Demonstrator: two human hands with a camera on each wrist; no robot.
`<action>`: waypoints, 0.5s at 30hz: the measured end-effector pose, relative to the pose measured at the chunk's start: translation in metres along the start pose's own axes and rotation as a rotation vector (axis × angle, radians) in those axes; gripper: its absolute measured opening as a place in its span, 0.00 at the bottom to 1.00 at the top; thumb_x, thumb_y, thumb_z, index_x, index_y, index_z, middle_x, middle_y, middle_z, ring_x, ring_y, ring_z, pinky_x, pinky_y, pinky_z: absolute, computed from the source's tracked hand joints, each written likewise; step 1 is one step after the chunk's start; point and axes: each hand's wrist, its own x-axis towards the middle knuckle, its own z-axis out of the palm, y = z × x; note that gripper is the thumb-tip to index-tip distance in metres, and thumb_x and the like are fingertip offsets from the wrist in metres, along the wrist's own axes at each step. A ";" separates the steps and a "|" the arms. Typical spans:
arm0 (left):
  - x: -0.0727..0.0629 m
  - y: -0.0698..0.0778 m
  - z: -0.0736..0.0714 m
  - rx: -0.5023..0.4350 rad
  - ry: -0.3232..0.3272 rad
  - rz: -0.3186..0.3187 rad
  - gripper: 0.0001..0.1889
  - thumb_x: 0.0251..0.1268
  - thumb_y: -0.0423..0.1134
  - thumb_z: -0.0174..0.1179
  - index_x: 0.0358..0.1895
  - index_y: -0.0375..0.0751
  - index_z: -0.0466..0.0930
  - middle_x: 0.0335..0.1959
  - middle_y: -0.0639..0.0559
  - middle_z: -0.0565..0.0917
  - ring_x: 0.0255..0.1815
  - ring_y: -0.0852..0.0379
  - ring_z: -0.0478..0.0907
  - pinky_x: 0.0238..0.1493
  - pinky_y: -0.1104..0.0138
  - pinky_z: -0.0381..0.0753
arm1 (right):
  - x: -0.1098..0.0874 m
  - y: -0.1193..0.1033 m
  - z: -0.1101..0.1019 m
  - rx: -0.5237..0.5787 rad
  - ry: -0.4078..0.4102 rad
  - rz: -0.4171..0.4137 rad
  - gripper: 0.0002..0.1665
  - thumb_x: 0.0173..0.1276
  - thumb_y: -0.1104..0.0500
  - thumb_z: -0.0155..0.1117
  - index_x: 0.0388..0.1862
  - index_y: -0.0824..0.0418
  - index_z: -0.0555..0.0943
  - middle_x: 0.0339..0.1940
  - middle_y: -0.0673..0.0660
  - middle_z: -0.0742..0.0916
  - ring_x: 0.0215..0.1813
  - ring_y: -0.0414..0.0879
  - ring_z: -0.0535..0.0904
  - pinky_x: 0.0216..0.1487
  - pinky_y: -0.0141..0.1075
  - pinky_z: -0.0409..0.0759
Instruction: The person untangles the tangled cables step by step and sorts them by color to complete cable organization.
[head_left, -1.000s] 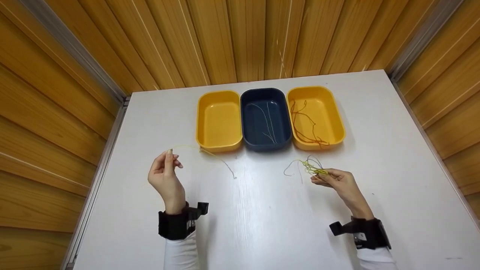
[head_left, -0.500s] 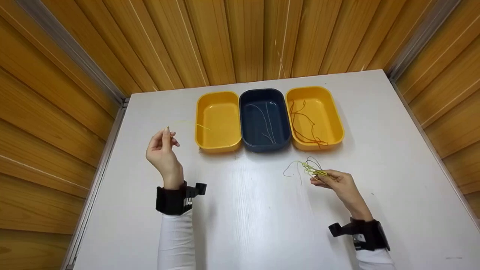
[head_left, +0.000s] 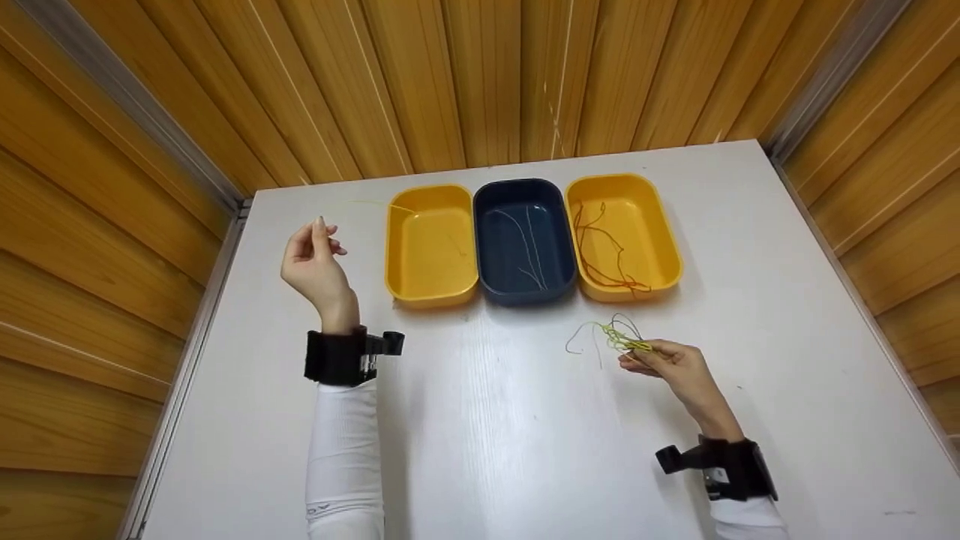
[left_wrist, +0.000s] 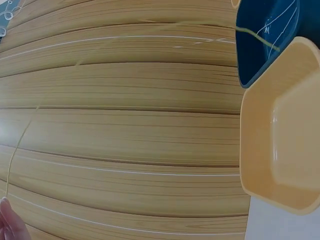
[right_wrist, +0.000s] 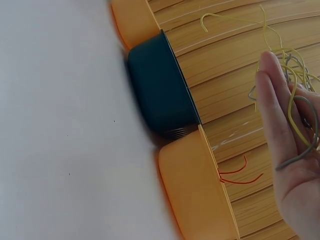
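Left hand (head_left: 316,259) moves forward, pinching a yellow string (head_left: 384,203), likely light and floppy, best held by its end; right hand (head_left: 681,366) grips tangled strings (head_left: 622,340).

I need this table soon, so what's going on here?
A person's left grip pinches a yellow strand, its loose end apparently over the left yellow bin. The right grip holds a tangled yellow-and-grey bundle above the table. Red strands lie in the right yellow bin, pale ones in the dark blue bin.
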 end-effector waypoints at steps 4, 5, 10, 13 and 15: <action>0.008 -0.005 0.006 0.006 0.008 0.004 0.09 0.69 0.23 0.60 0.30 0.34 0.82 0.18 0.60 0.81 0.18 0.65 0.71 0.20 0.79 0.75 | 0.000 0.000 0.000 0.008 -0.014 -0.026 0.19 0.76 0.68 0.58 0.54 0.88 0.76 0.34 0.42 0.93 0.38 0.34 0.91 0.49 0.25 0.89; 0.009 -0.008 0.007 0.006 0.009 -0.003 0.09 0.69 0.23 0.60 0.30 0.34 0.82 0.18 0.60 0.81 0.18 0.65 0.71 0.20 0.79 0.75 | 0.000 0.001 -0.001 0.014 -0.020 -0.035 0.20 0.76 0.68 0.58 0.54 0.89 0.75 0.34 0.42 0.93 0.39 0.34 0.91 0.48 0.25 0.89; 0.012 -0.024 0.006 0.003 0.016 -0.036 0.07 0.69 0.22 0.60 0.31 0.31 0.82 0.18 0.60 0.81 0.18 0.66 0.71 0.20 0.79 0.74 | -0.001 0.002 0.000 0.028 -0.048 -0.076 0.20 0.76 0.68 0.58 0.53 0.90 0.75 0.35 0.42 0.93 0.39 0.34 0.91 0.48 0.26 0.89; 0.010 -0.034 0.003 0.024 0.020 -0.040 0.05 0.69 0.23 0.60 0.34 0.27 0.82 0.18 0.62 0.81 0.18 0.66 0.71 0.20 0.80 0.74 | -0.001 0.002 0.001 0.031 -0.056 -0.087 0.20 0.76 0.69 0.57 0.52 0.90 0.75 0.35 0.42 0.93 0.39 0.34 0.91 0.47 0.26 0.89; 0.007 -0.041 -0.001 0.050 0.014 -0.042 0.04 0.70 0.23 0.60 0.37 0.23 0.83 0.19 0.63 0.82 0.18 0.67 0.71 0.21 0.80 0.74 | -0.001 0.002 0.001 0.029 -0.053 -0.084 0.20 0.76 0.69 0.57 0.52 0.92 0.74 0.34 0.42 0.93 0.38 0.34 0.90 0.47 0.26 0.89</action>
